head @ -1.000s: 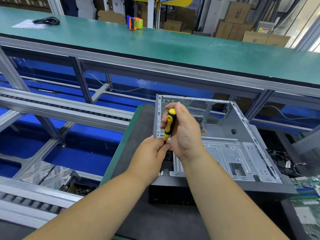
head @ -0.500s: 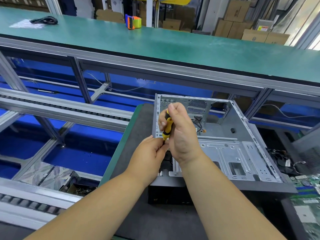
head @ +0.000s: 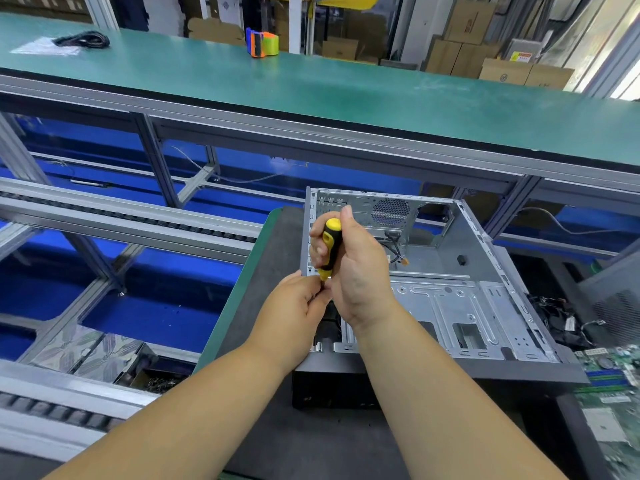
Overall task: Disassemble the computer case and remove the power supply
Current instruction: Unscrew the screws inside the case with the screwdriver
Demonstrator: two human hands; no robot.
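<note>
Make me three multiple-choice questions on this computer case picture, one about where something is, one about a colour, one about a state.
1. Where is the tape dispenser?
A. inside the case
B. on the green bench top beyond the case
C. in the left hand

2. What colours is the screwdriver handle?
A. yellow and black
B. red and white
C. all blue

3. How does the computer case lie?
A. closed, panel on
B. open, its inside showing
C. standing on end, wrapped

Answers: 1 B, it stands on the far green surface. 2 A, a yellow cap and black grip show in the right hand, with the left hand pinching near its tip. 3 B, the bare metal floor and rear vent are visible.
</note>
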